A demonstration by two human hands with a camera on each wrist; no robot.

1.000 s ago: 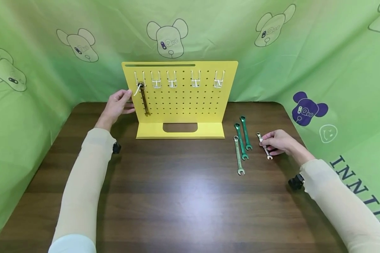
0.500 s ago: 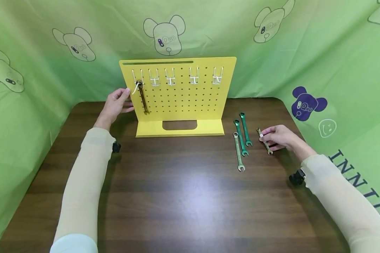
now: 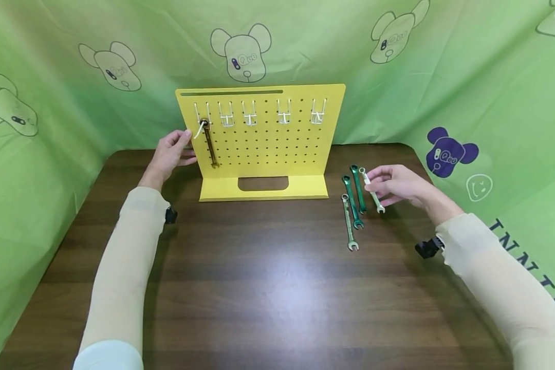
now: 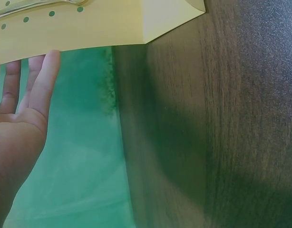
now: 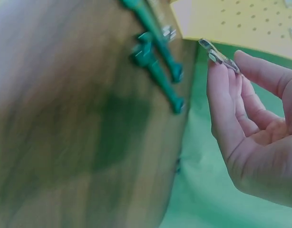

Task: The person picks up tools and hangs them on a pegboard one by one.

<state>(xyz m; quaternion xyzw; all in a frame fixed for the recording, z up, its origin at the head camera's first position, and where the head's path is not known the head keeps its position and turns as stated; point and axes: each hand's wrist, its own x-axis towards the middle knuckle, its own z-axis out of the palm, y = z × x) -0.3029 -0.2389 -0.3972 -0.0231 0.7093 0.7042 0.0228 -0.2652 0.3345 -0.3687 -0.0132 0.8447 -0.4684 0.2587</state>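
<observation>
My right hand [image 3: 398,184] pinches a small silver combination wrench [image 3: 375,197] between thumb and fingers. In the right wrist view this wrench [image 5: 221,58] is seen nearly end-on, raised over the table. To its left lie two green wrenches [image 3: 358,190] and a paler silver-green wrench [image 3: 348,223]. At the far side of the table my left hand [image 3: 166,154] holds the left edge of a yellow pegboard [image 3: 268,149], thumb at the edge and fingers behind it. A dark bronze wrench [image 3: 210,145] hangs by its ring end from the leftmost white hook [image 3: 199,129].
Several more white wire hooks [image 3: 284,117] run along the pegboard's upper part, with nothing hung on them. The board stands on its own base lip [image 3: 305,189]. Green printed cloth [image 3: 166,61] surrounds the brown wooden table [image 3: 240,288] at the back and sides.
My right hand has lifted the small silver wrench and carried it left and away from me, close to the green wrenches. The left hand stays at the pegboard's edge.
</observation>
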